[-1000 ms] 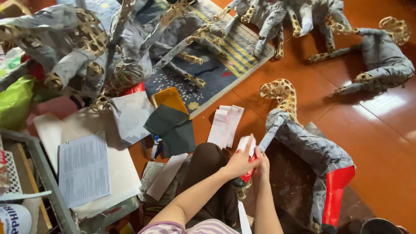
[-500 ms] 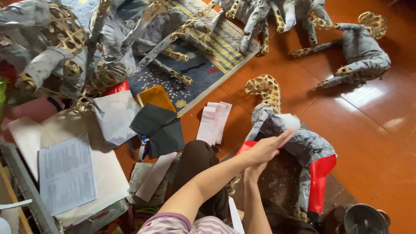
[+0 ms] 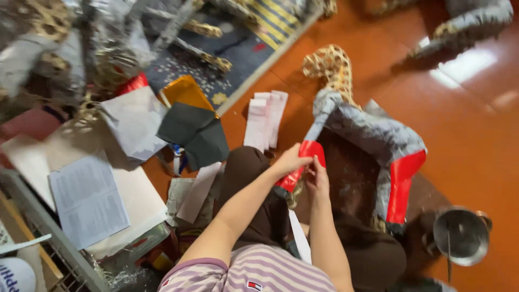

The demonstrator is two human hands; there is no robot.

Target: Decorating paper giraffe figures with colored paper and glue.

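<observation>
Hands meet at centre frame on the figure (image 3: pixel 373 135), a paper-wrapped animal shape lying on the orange floor (image 3: pixel 476 140). Left hand (image 3: pixel 291 160) closes around its red leg (image 3: pixel 303 162), gripping near the top. Right hand (image 3: pixel 318 178) sits just below, fingers curled against the same leg, though whether it truly grips is hard to tell. Second red leg (image 3: pixel 403 184) stands at right, metal pot (image 3: pixel 460 235) near it at lower right. White paper strips (image 3: pixel 265 119) lie above the hands; dark paper (image 3: pixel 194 135) and a printed sheet (image 3: pixel 89 200) spread at left.
</observation>
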